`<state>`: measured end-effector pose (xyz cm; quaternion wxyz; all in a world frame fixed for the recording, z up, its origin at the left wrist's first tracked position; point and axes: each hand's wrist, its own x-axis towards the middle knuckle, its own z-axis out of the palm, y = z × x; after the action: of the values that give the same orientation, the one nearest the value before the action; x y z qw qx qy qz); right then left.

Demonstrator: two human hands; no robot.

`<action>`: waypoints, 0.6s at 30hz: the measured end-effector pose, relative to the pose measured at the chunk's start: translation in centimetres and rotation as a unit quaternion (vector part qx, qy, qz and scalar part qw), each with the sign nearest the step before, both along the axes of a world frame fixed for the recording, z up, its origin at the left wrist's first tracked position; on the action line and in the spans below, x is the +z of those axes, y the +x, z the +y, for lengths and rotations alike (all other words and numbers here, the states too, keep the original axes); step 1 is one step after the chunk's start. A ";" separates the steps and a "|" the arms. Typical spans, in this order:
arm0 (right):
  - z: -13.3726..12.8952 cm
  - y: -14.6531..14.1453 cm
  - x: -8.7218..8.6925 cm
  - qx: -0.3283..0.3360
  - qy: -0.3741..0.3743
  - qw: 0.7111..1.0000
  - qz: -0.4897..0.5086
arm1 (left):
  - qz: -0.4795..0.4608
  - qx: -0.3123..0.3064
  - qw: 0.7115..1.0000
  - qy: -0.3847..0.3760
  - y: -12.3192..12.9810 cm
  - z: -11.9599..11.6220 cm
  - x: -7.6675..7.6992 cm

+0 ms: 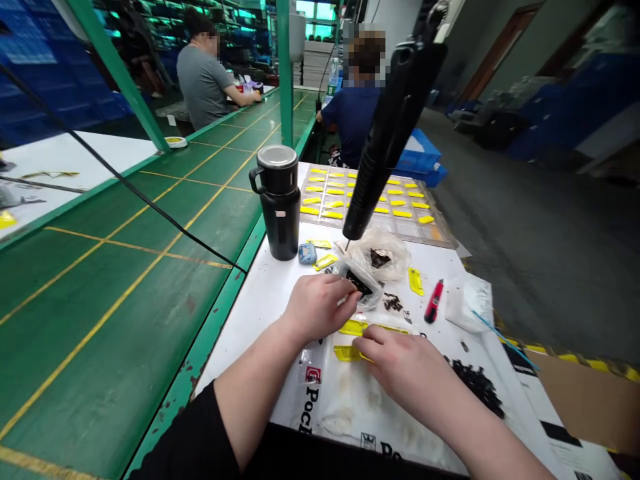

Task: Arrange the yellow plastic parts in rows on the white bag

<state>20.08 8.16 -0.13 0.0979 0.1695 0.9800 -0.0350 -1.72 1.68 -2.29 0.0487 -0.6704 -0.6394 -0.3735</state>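
Two bare hands work over a white-topped bench (pixel 250 333). The left hand (pixel 317 308) is curled shut, pinching a clear plastic bag (pixel 357 285) with small black parts inside. The right hand (pixel 395 357) lies half-curled on yellow plastic pieces (pixel 349 353); whether it grips them, I can't tell. Those pieces rest on a white plastic bag (pixel 360 407) printed in red and black, with only "PoC" readable. A second clear bag (pixel 377 257) holds more black parts just beyond the left hand. One loose heap of black parts (pixel 477 387) lies right of the white bag. Further off stand one black steel-lidded vacuum flask (pixel 277 203) and a grid tray (pixel 440 230) filled with rows of yellow pieces, under one hanging black electric screwdriver (pixel 385 147).
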 end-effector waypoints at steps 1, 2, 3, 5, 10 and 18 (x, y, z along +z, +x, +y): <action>0.5 0.2 -0.3 0.005 -0.007 1.000 0.008 | 0.003 -0.005 1.000 -0.009 0.1 0.0 0.1; 1.0 0.6 -0.5 0.004 -0.021 1.000 0.017 | 0.004 -0.010 1.000 -0.017 0.1 -0.1 0.1; 1.6 1.1 -0.6 -0.001 -0.043 0.999 0.032 | 0.003 -0.016 1.000 -0.024 0.2 -0.1 0.2; 2.6 2.4 -0.5 -0.021 -0.113 0.991 0.073 | -0.001 -0.027 0.999 -0.035 0.2 -0.2 0.4; 4.6 5.6 0.1 -0.085 -0.323 0.932 0.143 | -0.018 -0.063 0.996 -0.058 0.4 -0.3 0.8; 4.8 6.8 -0.7 -0.134 -0.411 0.872 0.229 | -0.032 -0.110 0.989 -0.096 0.9 -0.3 1.4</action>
<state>26.88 12.98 -0.85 -0.0742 0.2312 0.8400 -0.4853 -0.81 1.35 -0.92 -0.0771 -0.7258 -0.5960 -0.3348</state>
